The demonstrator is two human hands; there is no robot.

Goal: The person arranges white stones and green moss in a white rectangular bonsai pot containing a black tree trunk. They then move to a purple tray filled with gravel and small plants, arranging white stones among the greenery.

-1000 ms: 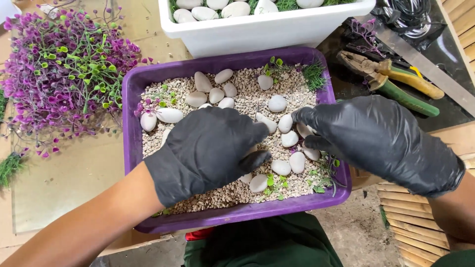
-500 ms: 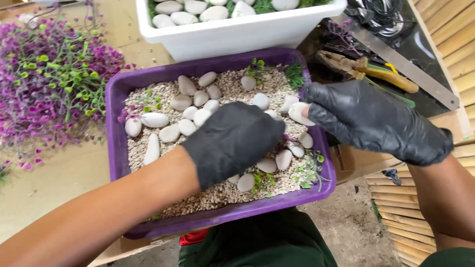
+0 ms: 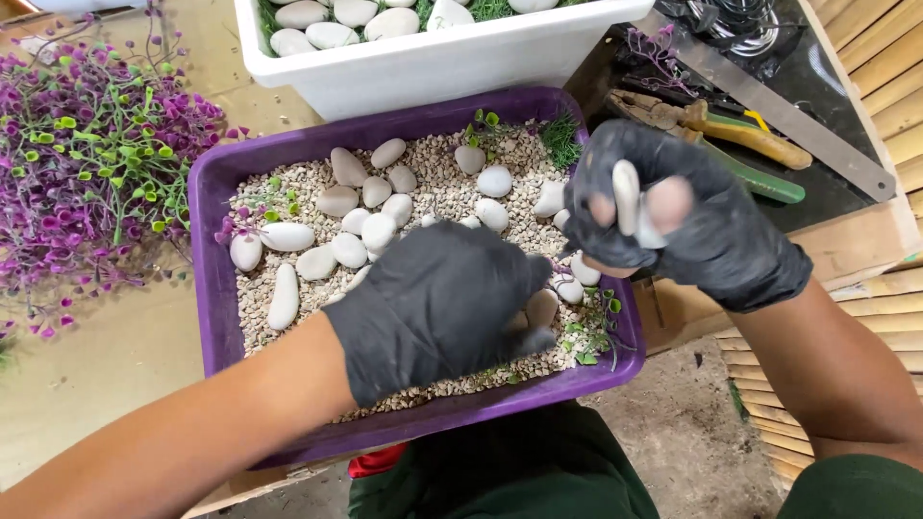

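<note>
A purple tray [image 3: 213, 279] filled with small gravel holds several smooth white pebbles [image 3: 332, 252] and bits of artificial greenery. My left hand [image 3: 437, 308], in a black glove, rests palm down on the gravel at the tray's right half, fingers curled over a pebble [image 3: 540, 308]. My right hand [image 3: 663, 216], also in a black glove with torn fingertips, is raised above the tray's right edge and pinches a white pebble [image 3: 627, 197] upright between thumb and fingers.
A white tub [image 3: 452, 60] with white pebbles and green grass stands behind the tray. A clump of purple and green artificial plants [image 3: 82, 163] lies to the left. Pliers [image 3: 731, 135], a metal ruler [image 3: 788, 120] and bamboo slats [image 3: 880, 58] are at the right.
My right hand has lifted off the tray with a white pebble pinched in it. My left hand stays on the gravel, shifted slightly toward the right side.
</note>
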